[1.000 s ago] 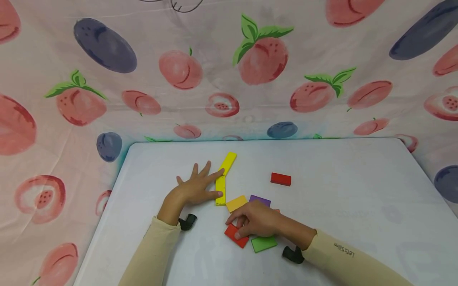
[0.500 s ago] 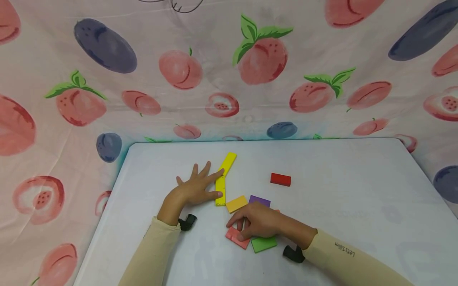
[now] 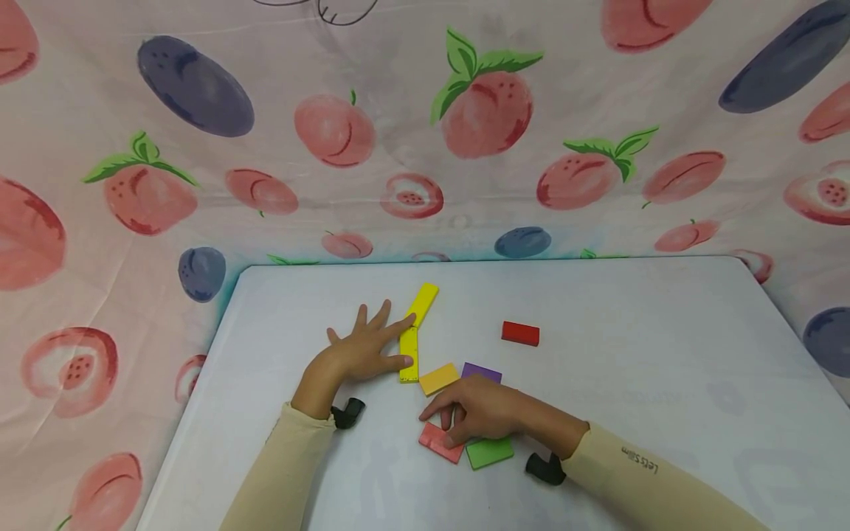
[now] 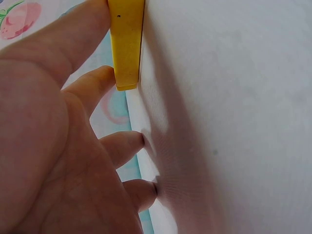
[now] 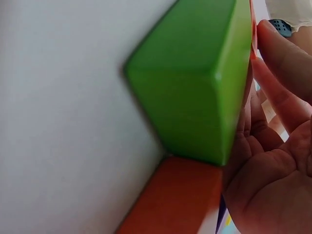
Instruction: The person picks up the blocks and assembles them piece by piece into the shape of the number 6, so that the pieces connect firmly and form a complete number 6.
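Note:
My left hand [image 3: 365, 352] is spread flat on the left, thumb and index finger touching two long yellow blocks set end to end at an angle. In the left wrist view, these fingertips press the side of a yellow block [image 4: 127, 44]. My right hand [image 3: 481, 407] pinches a flat red block [image 3: 437, 444], looking pinkish in the light, with its thumb over the right part and index fingertip at the far left corner. A green block [image 3: 489, 453] lies right beside it. An orange-red block [image 5: 178, 195] meets the green one's corner; the hand mostly hides it in the head view.
An amber block [image 3: 438, 379] and a purple block [image 3: 481, 372] lie beyond the right hand. Farther back, a dark red block [image 3: 521, 333] stands apart on the white tabletop [image 3: 631, 317]. A fruit-print cloth [image 3: 412, 110] hangs behind the table.
The red block under my right hand has shifted slightly toward me and right, and its top looks paler. The right thumb moved with it. My left hand has stayed put.

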{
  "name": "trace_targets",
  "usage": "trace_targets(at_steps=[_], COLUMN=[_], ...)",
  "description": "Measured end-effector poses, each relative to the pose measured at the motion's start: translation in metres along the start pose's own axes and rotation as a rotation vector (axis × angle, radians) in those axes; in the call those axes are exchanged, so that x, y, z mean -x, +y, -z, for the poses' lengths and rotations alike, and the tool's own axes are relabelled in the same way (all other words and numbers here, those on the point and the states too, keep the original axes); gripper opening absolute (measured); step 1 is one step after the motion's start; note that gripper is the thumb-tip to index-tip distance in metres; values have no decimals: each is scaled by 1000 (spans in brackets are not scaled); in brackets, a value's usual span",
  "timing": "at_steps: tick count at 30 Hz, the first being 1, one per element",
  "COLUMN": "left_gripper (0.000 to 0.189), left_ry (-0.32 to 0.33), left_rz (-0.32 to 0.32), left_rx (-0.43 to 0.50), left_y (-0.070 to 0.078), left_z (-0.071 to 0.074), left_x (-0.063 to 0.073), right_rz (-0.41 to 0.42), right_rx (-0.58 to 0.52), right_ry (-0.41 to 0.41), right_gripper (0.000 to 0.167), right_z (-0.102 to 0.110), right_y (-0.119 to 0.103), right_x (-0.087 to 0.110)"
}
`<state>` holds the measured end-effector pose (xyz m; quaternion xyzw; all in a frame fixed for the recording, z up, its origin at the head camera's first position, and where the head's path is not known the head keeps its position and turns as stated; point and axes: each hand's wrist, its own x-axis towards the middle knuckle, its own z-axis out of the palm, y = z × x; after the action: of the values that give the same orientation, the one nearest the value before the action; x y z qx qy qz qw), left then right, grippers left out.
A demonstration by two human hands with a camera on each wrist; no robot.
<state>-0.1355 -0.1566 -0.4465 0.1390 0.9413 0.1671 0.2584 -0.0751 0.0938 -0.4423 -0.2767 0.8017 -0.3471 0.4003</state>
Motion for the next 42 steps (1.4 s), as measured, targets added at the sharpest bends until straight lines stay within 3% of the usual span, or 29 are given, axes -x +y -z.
trace_targets(at_steps=[42], left_gripper=[77], left_ry=[-1], left_rz=[3], left_rx=[16], left_y=[2], left_z=[1], left_x=[2], right_rz=[-3], right_rx=[-49], right_ry=[-30], right_gripper=[30], right_z=[2], right_y=[2], right_x=[1])
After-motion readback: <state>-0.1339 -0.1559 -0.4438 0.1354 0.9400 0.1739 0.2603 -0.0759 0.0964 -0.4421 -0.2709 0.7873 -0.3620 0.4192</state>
